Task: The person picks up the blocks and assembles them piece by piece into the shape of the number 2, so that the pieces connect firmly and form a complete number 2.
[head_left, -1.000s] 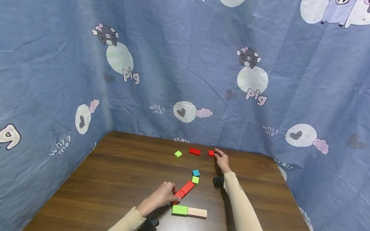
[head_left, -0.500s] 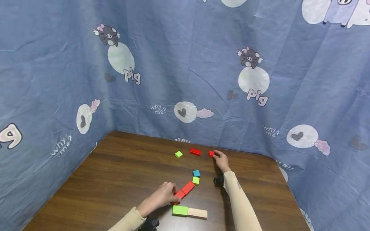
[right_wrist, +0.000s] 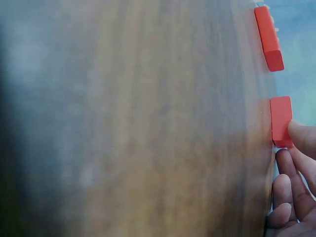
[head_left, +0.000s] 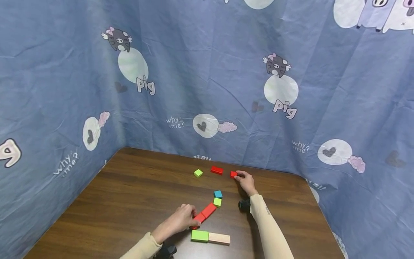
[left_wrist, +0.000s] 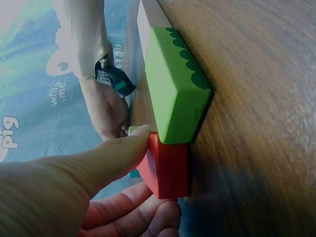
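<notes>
My left hand [head_left: 181,218] pinches a red rectangular block [left_wrist: 170,168] between thumb and fingers. It is the near one of two red blocks set end to end in a slanting line. The far red block [head_left: 209,210] reaches toward a small light green block [head_left: 217,202], with a small blue block [head_left: 218,194] just behind that. At the far side of the table, my right hand [head_left: 246,182] grips a small red block [right_wrist: 281,121] between thumb and fingertips. Part of the left-hand block is hidden by the thumb in the head view.
A green rectangular block [head_left: 199,236] and a plain wooden block [head_left: 219,239] lie end to end nearest the person. Toward the back edge are another red rectangular block [head_left: 217,170] and a light green block [head_left: 198,173]. A blue printed curtain [head_left: 194,90] hangs behind the table.
The right hand's fingers have closed on the small red block, which has shifted slightly left and toward the person. The left hand has stayed on its red block.
</notes>
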The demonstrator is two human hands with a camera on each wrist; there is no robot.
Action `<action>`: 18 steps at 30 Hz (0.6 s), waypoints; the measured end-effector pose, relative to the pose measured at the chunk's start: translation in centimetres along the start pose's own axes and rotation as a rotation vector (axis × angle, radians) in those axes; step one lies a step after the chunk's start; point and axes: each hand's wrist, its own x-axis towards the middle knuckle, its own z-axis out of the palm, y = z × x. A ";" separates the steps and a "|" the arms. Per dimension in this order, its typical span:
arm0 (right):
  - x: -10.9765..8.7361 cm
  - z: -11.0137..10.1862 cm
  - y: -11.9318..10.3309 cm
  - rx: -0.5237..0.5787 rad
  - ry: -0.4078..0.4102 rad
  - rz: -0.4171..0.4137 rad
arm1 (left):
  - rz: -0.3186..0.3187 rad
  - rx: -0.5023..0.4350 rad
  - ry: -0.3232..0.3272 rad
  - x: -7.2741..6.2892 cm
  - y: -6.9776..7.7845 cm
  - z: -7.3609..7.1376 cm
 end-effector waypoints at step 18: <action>-1.0 0.0 0.0 0.002 -0.064 -0.030 | 0.031 0.017 0.019 -0.1 -0.1 0.0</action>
